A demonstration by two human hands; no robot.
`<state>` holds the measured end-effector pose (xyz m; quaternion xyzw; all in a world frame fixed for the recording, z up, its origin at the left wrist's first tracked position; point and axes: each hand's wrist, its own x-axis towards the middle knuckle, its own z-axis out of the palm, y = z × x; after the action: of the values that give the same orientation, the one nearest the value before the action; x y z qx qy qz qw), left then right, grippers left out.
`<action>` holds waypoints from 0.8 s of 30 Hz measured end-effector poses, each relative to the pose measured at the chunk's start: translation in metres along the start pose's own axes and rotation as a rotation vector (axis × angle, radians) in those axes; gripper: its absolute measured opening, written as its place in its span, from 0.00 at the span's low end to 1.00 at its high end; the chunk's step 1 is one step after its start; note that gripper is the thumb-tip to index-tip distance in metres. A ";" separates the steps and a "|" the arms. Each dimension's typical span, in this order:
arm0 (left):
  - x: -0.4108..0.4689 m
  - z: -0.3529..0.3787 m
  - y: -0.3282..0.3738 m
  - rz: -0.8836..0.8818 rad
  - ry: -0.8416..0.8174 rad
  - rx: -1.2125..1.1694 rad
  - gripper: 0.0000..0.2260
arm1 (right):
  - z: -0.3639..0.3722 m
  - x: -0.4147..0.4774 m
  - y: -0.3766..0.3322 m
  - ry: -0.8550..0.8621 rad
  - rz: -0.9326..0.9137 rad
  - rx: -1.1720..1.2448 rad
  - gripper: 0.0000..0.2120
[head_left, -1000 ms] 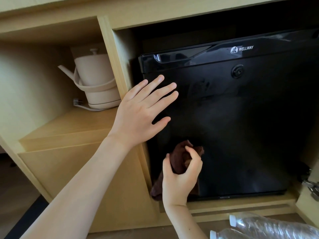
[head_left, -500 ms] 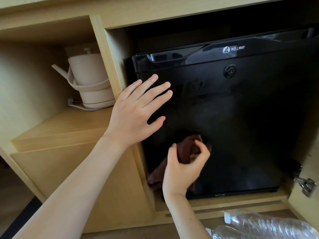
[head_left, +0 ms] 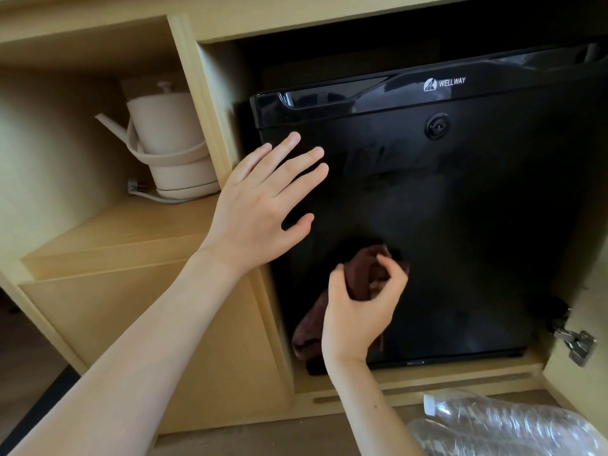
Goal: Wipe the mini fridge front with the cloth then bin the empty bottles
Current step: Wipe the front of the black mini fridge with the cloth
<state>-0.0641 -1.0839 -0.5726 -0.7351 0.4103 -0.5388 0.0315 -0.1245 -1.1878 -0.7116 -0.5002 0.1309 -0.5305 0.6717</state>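
A black mini fridge [head_left: 460,209] fills a wooden cabinet bay, its glossy door facing me with a lock near the top. My right hand [head_left: 358,311] grips a dark brown cloth [head_left: 362,274] bunched against the lower left of the door; the cloth's tail hangs down beside my wrist. My left hand [head_left: 263,199] lies flat with spread fingers against the door's upper left edge. Two clear empty plastic bottles [head_left: 500,426] lie on the floor at the bottom right.
A beige electric kettle [head_left: 167,143] with its cord stands on the shelf in the left bay. A wooden divider [head_left: 204,103] separates it from the fridge. The cabinet door hinge [head_left: 575,343] juts out at the lower right.
My right hand has carried the cloth upward and a little to the right across the lower door. My left hand stays flat on the door's left edge.
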 end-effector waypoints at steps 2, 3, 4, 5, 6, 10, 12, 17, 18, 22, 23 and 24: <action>0.001 0.001 0.000 0.003 0.002 -0.004 0.23 | 0.015 0.016 -0.019 -0.023 -0.056 0.034 0.24; 0.001 0.002 0.000 0.008 0.001 0.000 0.23 | 0.020 0.023 -0.026 -0.034 -0.098 0.028 0.24; 0.001 0.002 0.000 0.013 -0.002 0.005 0.23 | 0.024 0.029 -0.030 -0.047 -0.134 0.017 0.24; 0.001 0.003 -0.001 0.016 -0.005 0.009 0.24 | 0.024 0.031 -0.030 -0.064 -0.155 0.008 0.24; 0.000 0.003 -0.001 0.016 -0.009 0.011 0.24 | 0.020 0.031 -0.027 -0.087 -0.159 -0.003 0.24; 0.000 0.002 -0.001 0.024 -0.017 0.013 0.24 | -0.015 0.013 0.008 -0.110 -0.087 -0.093 0.24; 0.000 0.001 -0.001 0.028 -0.029 0.012 0.24 | -0.030 0.006 0.022 -0.077 -0.049 -0.121 0.25; 0.004 0.003 0.003 0.043 -0.048 -0.044 0.25 | -0.016 0.021 0.003 -0.045 -0.040 -0.078 0.25; 0.005 0.004 0.005 0.043 -0.049 -0.054 0.25 | -0.009 0.030 -0.007 -0.044 -0.075 -0.057 0.24; 0.006 0.009 0.007 0.029 -0.026 -0.063 0.24 | 0.003 0.055 -0.026 -0.084 -0.231 -0.074 0.22; 0.005 0.010 0.006 0.028 -0.021 -0.061 0.24 | -0.001 0.055 -0.022 -0.108 -0.236 -0.079 0.22; 0.004 0.010 0.007 0.028 -0.019 -0.061 0.24 | -0.008 0.053 -0.013 -0.124 -0.235 -0.091 0.22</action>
<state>-0.0593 -1.0950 -0.5765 -0.7350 0.4362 -0.5187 0.0206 -0.1165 -1.2356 -0.6858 -0.5740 0.0534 -0.5670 0.5884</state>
